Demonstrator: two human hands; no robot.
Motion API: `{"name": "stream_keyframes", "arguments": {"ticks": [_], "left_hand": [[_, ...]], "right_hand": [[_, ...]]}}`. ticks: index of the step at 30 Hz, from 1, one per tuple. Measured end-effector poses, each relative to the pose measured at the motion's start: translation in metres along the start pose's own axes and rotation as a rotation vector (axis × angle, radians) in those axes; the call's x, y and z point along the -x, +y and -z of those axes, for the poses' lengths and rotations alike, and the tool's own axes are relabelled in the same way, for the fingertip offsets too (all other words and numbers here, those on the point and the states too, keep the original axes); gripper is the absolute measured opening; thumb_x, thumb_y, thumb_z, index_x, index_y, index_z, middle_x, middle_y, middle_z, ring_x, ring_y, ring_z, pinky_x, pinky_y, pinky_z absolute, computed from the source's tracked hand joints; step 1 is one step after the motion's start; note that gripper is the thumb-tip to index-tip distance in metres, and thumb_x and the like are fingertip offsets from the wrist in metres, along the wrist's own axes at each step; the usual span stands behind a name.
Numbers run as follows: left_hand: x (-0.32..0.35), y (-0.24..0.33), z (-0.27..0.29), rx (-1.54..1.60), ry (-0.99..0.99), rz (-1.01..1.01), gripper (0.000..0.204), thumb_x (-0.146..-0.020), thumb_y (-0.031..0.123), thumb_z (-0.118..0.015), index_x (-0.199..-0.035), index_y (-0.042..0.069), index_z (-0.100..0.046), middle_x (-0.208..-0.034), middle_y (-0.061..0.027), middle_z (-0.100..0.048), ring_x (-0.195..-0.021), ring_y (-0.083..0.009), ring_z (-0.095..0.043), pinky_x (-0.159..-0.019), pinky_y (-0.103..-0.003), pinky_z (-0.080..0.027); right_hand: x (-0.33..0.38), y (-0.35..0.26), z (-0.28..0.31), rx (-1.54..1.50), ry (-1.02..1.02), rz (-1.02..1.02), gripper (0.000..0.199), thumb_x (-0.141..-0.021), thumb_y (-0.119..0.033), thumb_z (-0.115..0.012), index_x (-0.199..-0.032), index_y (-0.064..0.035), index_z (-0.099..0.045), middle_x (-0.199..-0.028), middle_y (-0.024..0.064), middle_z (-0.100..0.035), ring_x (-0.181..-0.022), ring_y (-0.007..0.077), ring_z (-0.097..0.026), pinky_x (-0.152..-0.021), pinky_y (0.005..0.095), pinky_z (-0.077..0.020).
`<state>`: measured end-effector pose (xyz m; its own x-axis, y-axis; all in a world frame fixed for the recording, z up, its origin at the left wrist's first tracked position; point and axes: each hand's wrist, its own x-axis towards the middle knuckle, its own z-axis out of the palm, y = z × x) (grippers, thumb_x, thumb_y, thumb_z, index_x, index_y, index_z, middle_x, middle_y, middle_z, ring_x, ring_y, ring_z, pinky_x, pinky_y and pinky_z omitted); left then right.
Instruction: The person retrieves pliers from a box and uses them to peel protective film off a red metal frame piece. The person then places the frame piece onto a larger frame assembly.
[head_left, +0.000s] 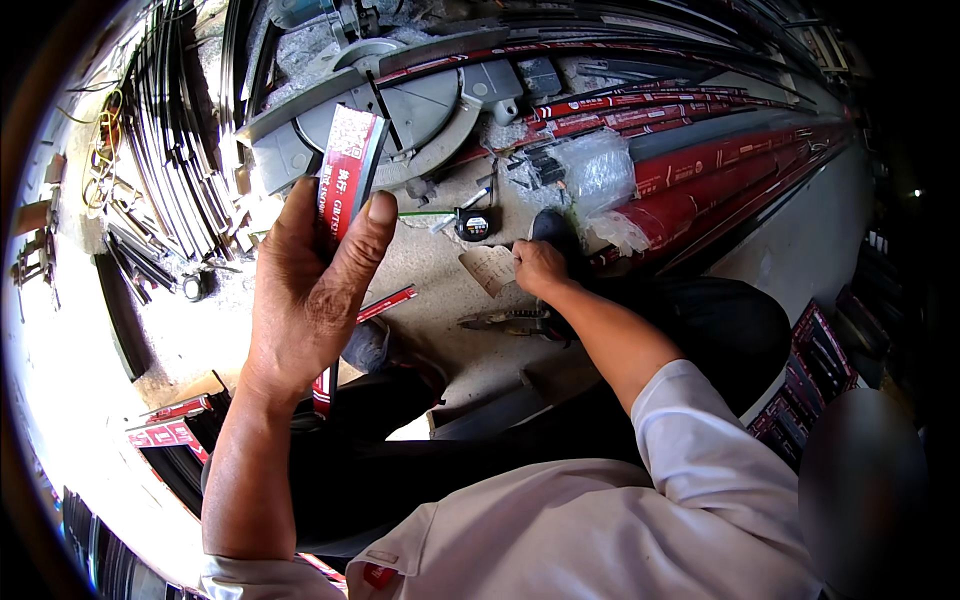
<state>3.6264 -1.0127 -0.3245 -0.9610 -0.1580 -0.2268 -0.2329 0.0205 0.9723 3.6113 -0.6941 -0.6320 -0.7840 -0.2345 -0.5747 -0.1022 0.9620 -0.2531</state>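
My left hand (318,285) is raised at the left of centre. It is closed round a short profile strip (352,165) covered in red and white printed film, with one dark bare edge. Its upper end stands out above my thumb, while my palm hides the middle. Lower down, my right hand (541,268) pinches the edge of a brown cardboard piece (485,271) with handwriting on it, close above the floor by my shoe (556,232). A black tape measure (474,223) lies beyond the cardboard, with a greenish blade reaching left from it.
A grey mitre saw (425,115) stands ahead on the floor. Long red-wrapped profiles (700,165) lie at the right, beside clear plastic wrap (595,170). Dark strips (180,140) are piled at the far left. Pliers (508,320) and a red offcut (388,303) lie near my legs.
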Motion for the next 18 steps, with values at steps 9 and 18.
{"name": "stream_keyframes", "arguments": {"ticks": [9, 18], "left_hand": [[-0.002, 0.019, 0.0, 0.008, -0.083, 0.003, 0.039, -0.103, 0.04, -0.069, -0.096, 0.004, -0.055, -0.079, 0.0064, -0.05, -0.073, -0.0029, -0.04, -0.061, -0.022, -0.034], [0.016, 0.032, -0.009, 0.068, -0.155, 0.004, 0.033, -0.105, 0.034, -0.067, -0.104, 0.003, -0.056, -0.087, 0.0033, -0.057, -0.08, -0.004, -0.044, -0.068, -0.022, -0.04]], "right_hand": [[0.012, -0.034, 0.113, -0.296, 0.279, 0.191, 0.028, -0.094, -0.023, -0.066, -0.113, -0.006, -0.054, -0.095, 0.025, -0.069, -0.09, 0.0477, -0.067, -0.078, 0.0518, -0.0519], [0.103, -0.121, 0.286, -0.439, 0.339, 0.456, 0.029, -0.094, -0.003, -0.058, -0.122, -0.0055, -0.064, -0.074, 0.0064, -0.064, -0.066, 0.014, -0.055, -0.064, 0.0317, -0.0486]]}}
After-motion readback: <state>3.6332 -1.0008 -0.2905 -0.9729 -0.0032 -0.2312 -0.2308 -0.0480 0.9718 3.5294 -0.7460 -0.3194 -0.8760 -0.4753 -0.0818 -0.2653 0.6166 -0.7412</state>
